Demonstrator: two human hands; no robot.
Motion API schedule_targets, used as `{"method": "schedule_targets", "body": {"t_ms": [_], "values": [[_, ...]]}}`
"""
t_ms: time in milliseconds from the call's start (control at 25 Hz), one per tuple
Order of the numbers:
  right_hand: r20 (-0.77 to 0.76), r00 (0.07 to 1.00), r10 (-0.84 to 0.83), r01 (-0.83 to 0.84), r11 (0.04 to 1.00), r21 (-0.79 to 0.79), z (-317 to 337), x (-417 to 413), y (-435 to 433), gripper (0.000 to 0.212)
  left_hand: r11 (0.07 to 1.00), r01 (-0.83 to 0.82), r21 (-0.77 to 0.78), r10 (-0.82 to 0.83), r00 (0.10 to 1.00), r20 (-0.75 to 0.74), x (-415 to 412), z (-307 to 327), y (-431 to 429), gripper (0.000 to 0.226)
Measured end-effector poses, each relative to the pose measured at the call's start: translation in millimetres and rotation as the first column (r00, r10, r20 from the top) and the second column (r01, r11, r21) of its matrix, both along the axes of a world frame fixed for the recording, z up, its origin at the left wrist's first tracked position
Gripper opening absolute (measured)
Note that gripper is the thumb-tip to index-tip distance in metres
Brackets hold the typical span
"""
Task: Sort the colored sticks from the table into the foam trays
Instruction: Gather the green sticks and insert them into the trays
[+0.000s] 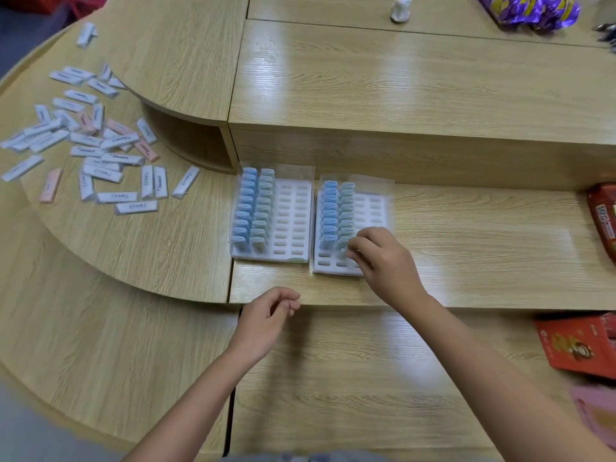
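Two white foam trays stand side by side on the wooden table. The left tray [293, 228] holds a column of blue sticks [245, 205] and a column of pale green sticks [264, 205]. The right tray [373, 208] also carries a blue and a green column. My right hand [380, 258] sits over the right tray's near end, fingers curled round a pale green stick [344, 249] at the bottom of the green column. My left hand [266, 316] hovers above the table's near edge, fingers loosely curled, holding nothing. Loose white and pink sticks [100, 151] lie scattered at the far left.
A raised wooden shelf [400, 88] runs behind the trays. Red packages [603, 221] and a red box [580, 345] lie at the right edge. A purple bag [530, 8] and a white lump [401, 9] rest on the upper shelf.
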State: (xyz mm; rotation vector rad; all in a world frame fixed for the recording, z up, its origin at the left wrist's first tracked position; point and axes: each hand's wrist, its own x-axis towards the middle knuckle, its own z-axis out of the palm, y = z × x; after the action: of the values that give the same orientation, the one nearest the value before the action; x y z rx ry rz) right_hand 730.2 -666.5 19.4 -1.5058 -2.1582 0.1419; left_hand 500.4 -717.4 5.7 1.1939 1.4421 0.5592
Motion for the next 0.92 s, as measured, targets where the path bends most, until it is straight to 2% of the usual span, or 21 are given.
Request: {"method": "schedule_targets", "body": {"t_ms": [200, 400, 520, 680, 800, 920], "values": [[0.095, 0.995, -0.040, 0.039, 0.999, 0.018, -8.8, -9.8, 2.7, 0.006, 0.999, 0.052, -0.014, -0.052, 0.998, -0.027, -1.7, 4.7, -2.6, 0.028], [0.000, 0.988, -0.156, 0.156, 0.988, 0.008, 1.1, -10.4, -23.8, 0.027, 0.991, 0.132, -0.013, -0.132, 0.986, -0.103, -13.7, 3.2, -11.7, 0.021], [0.014, 0.977, -0.211, 0.210, 0.966, -0.153, -9.2, -14.6, -74.0, 0.022, 0.984, 0.176, -0.021, -0.177, 0.973, -0.149, -30.2, -6.1, -29.6, 0.020], [0.169, 0.984, -0.051, 0.133, 0.843, -0.521, -32.0, -28.6, -148.1, 0.020, 0.969, 0.217, -0.118, -0.236, 0.954, -0.186, -56.7, -20.7, -62.8, 0.020], [0.275, 0.946, 0.172, 0.068, 0.725, -0.685, -45.1, -52.0, -168.4, 0.027, 0.979, 0.084, -0.183, -0.111, 0.983, -0.146, -80.7, -25.3, -93.5, 0.019], [0.336, 0.823, 0.457, -0.067, 0.667, -0.742, -56.3, -87.7, -160.0, 0.028, 0.973, -0.170, -0.158, 0.138, 0.971, -0.194, -103.6, -35.7, -137.2, 0.019]]}}
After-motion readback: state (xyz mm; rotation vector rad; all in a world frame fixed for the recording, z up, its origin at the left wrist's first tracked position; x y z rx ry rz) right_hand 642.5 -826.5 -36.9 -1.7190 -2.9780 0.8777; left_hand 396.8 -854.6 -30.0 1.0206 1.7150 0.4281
